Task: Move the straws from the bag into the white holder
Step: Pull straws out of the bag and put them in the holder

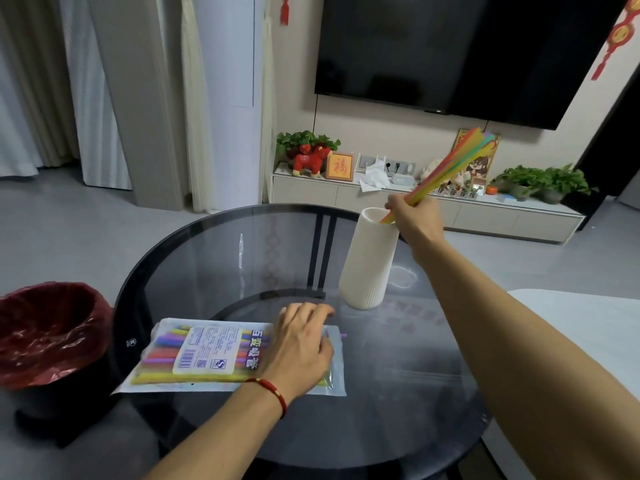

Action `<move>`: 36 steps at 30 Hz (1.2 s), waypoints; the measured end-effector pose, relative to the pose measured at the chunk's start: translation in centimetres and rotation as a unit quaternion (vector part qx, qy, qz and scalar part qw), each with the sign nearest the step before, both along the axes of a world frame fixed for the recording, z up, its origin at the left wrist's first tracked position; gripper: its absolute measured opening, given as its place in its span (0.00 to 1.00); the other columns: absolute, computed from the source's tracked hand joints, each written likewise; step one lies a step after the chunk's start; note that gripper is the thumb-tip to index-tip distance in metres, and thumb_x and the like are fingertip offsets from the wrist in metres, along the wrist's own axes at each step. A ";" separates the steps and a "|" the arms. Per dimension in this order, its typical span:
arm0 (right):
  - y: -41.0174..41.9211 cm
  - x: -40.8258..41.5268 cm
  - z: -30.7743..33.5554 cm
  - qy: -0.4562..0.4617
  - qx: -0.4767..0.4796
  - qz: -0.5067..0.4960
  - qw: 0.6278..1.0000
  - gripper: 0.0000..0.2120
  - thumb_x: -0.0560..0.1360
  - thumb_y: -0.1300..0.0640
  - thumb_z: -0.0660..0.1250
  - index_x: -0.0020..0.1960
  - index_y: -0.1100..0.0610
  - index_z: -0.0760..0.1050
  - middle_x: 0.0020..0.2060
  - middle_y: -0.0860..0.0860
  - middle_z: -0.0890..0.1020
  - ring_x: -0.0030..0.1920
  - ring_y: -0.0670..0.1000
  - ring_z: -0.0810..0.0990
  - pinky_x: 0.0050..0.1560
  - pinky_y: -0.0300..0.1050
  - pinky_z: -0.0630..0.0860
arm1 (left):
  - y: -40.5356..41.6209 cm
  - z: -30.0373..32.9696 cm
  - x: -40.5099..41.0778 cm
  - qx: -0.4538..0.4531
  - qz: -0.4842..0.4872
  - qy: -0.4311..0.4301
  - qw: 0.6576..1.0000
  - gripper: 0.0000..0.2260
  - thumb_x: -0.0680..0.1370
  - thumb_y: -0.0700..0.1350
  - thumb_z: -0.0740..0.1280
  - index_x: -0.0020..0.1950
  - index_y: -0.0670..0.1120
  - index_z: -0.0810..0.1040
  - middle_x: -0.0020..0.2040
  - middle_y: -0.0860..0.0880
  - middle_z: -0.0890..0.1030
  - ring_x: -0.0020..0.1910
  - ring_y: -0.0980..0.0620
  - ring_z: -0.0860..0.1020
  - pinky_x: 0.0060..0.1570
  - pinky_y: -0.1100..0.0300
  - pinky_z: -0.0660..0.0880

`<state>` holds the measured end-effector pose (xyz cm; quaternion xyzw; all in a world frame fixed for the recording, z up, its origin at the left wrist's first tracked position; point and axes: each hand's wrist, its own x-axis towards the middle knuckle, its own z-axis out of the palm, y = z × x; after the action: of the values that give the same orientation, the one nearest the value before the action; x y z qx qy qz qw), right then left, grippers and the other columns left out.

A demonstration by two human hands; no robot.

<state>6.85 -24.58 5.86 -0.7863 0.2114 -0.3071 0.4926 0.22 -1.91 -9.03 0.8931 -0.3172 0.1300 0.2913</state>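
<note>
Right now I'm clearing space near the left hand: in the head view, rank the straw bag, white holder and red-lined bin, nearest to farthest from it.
1. straw bag, under the left hand.
2. white holder, to its right and farther back.
3. red-lined bin, off the table's left edge.

Head view, forward-down (close over table [398, 393])

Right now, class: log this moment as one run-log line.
right hand: lowering straws into white holder | left hand: pressing bag | stage: transfer underway

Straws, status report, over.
Right hand gripping straw bundle, lower ends inside white holder. Left hand flat on bag, more straws inside. Nothing blocking.
</note>
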 end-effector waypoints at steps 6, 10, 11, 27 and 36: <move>-0.6 -0.3 0.6 0.019 0.073 0.088 0.993 0.28 0.75 0.43 0.74 0.69 0.57 0.78 0.65 0.56 0.81 0.65 0.56 0.79 0.62 0.51 0.75 | 0.1 0.2 -0.1 0.045 -0.011 -0.003 0.999 0.19 0.74 0.49 0.63 0.66 0.53 0.71 0.61 0.53 0.73 0.63 0.51 0.68 0.65 0.55 0.63; -0.1 -2.4 0.7 -0.010 0.054 0.090 0.994 0.32 0.77 0.44 0.71 0.76 0.56 0.69 0.73 0.57 0.74 0.71 0.56 0.75 0.71 0.58 0.74 | 0.4 0.1 0.2 0.148 -0.027 0.049 0.987 0.33 0.71 0.65 0.60 0.74 0.55 0.62 0.71 0.52 0.67 0.72 0.48 0.61 0.74 0.42 0.53; 0.1 -3.2 0.6 -0.034 0.047 0.071 0.996 0.29 0.78 0.45 0.70 0.75 0.55 0.69 0.73 0.56 0.75 0.70 0.55 0.75 0.70 0.57 0.74 | 0.6 0.0 0.2 0.178 -0.034 0.065 0.981 0.39 0.68 0.71 0.59 0.76 0.56 0.59 0.74 0.51 0.64 0.75 0.48 0.58 0.75 0.39 0.49; 4.6 -13.2 -14.0 0.121 0.011 0.258 0.958 0.07 0.80 0.63 0.67 0.48 0.57 0.83 0.36 0.50 0.84 0.28 0.49 0.78 0.29 0.40 0.74 | 1.8 1.0 0.7 0.260 -0.030 -0.002 0.965 0.47 0.62 0.59 0.71 0.76 0.49 0.56 0.62 0.49 0.69 0.58 0.44 0.77 0.54 0.50 0.71; 6.5 -13.5 -14.2 0.100 -0.008 0.419 0.902 0.08 0.78 0.53 0.74 0.55 0.42 0.86 0.38 0.46 0.87 0.28 0.43 0.78 0.29 0.32 0.73 | 2.7 2.1 0.2 0.190 -0.095 0.023 0.977 0.52 0.60 0.58 0.74 0.79 0.54 0.50 0.59 0.52 0.63 0.51 0.52 0.69 0.58 0.51 0.69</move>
<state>-6.66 -18.07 -8.33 -0.8329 -0.0920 0.0061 0.5456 0.40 0.80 -6.93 0.9005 -0.4131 0.0184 0.1347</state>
